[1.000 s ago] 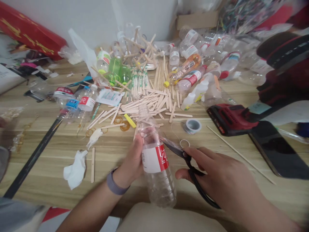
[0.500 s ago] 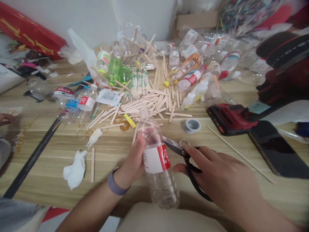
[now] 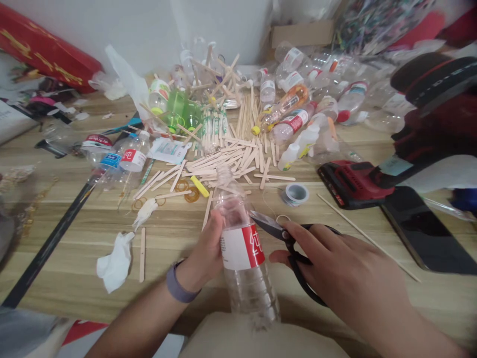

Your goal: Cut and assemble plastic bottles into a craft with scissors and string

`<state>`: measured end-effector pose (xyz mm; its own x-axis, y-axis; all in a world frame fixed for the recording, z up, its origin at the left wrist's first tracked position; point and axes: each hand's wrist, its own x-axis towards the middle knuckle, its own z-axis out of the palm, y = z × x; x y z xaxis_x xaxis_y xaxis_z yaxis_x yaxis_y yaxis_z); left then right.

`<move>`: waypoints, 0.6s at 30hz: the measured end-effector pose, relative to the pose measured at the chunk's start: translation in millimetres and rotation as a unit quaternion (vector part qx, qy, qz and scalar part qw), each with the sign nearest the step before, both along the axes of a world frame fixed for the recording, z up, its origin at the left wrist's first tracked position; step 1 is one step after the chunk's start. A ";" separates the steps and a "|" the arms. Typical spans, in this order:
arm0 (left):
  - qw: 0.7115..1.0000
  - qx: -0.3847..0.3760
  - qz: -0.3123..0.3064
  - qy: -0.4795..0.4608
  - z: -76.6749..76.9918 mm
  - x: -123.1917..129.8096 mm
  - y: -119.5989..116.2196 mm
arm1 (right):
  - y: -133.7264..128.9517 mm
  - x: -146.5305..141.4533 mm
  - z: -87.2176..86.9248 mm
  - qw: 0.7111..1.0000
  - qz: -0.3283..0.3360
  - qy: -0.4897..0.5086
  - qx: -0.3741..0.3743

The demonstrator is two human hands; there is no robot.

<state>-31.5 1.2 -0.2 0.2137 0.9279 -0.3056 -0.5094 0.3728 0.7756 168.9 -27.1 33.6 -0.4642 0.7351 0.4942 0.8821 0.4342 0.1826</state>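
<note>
Left hand wraps the clear bottle at its white-and-red label, fingers closed round it, neck pointing away from the person, base toward the lap. Right hand has its fingers through the loops of the black scissors, gripping them.

Compared with a second ago the bottle has tipped a little, base swinging right, and the blades have crept closer in: the tips now sit at the bottle's shoulder just above the label. Blades look slightly parted, though whether they have bitten into the plastic I cannot tell from here. I judge the cut is being lined up or just started.

Around: wooden table crowded. Heap of craft sticks just beyond the bottle neck; tape roll near the scissor tips; red power tool to the right; crumpled tissue to the left. Nothing lies between blades and bottle.
</note>
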 end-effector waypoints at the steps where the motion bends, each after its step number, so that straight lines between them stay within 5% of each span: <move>1: 1.000 -0.007 -0.003 -0.006 1.4 -0.2 0.3 | 0.6 -0.7 1.0 1.000 0.000 -0.001 0.003; 18: 0.978 -0.086 -0.124 -0.141 8.6 -2.7 8.5 | 5.5 2.3 1.7 0.999 0.030 -0.026 0.029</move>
<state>-34.2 9.7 8.3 0.5246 0.7761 -0.3499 -0.5707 0.6256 0.5319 171.2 -21.6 35.3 -0.5329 0.6752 0.5101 0.8433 0.4737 0.2539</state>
